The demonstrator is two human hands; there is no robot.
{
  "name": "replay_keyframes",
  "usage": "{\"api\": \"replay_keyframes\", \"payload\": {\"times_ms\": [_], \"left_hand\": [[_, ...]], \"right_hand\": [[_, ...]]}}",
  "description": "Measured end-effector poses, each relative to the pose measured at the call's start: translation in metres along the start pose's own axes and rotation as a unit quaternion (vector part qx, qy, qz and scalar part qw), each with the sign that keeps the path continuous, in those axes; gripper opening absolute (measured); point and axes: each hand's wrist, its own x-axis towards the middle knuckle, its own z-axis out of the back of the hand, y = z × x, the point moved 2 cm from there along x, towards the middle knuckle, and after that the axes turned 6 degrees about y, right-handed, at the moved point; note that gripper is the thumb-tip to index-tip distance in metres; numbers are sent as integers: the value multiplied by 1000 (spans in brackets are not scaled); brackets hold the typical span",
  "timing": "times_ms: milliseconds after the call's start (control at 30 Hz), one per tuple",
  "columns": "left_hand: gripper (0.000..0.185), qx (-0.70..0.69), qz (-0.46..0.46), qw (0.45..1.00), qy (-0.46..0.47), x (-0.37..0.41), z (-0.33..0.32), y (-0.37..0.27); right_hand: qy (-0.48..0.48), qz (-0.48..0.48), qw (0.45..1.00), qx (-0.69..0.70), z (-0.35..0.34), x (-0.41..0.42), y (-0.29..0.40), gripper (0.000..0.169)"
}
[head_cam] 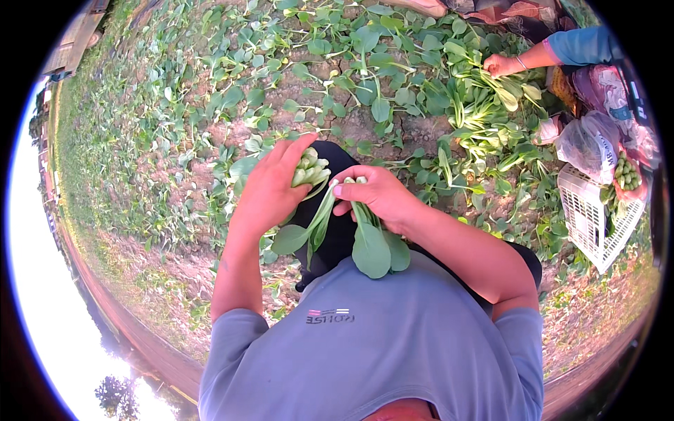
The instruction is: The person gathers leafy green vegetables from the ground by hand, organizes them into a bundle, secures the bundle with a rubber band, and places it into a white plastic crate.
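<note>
My left hand (279, 181) is closed around a bunch of leafy greens (310, 169), its pale cut stem ends facing right. Most of that bunch is hidden by the palm. Between the fingers of my right hand (376, 192) are a few loose leafy stalks (373, 250), broad leaves hanging down over my grey shirt. One thin stalk (317, 223) droops from my right thumb and fingertip, between the two hands. Both hands are above my dark-clothed knee (337, 158), a short gap apart.
A co-worker's hand (503, 65) touches a heap of picked greens (482, 113) at upper right. Nearby are a white plastic crate (579, 210), a clear plastic bag (590, 144) and a bundle of greens (627, 173). Leaves (366, 39) lie scattered over cracked soil (337, 71).
</note>
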Motion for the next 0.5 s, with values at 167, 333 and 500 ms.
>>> {"api": "replay_keyframes", "payload": {"times_ms": [167, 333, 500], "left_hand": [[82, 20, -26, 999, -20, 7, -1, -4], [78, 28, -37, 998, -46, 7, -7, -9], [79, 35, -37, 998, -45, 9, -11, -11]], "right_hand": [[-49, 53, 997, 24, -15, 5, -10, 26], [-95, 116, 989, 14, -24, 13, -17, 23], [-149, 156, 976, 22, -24, 14, -17, 21]]}}
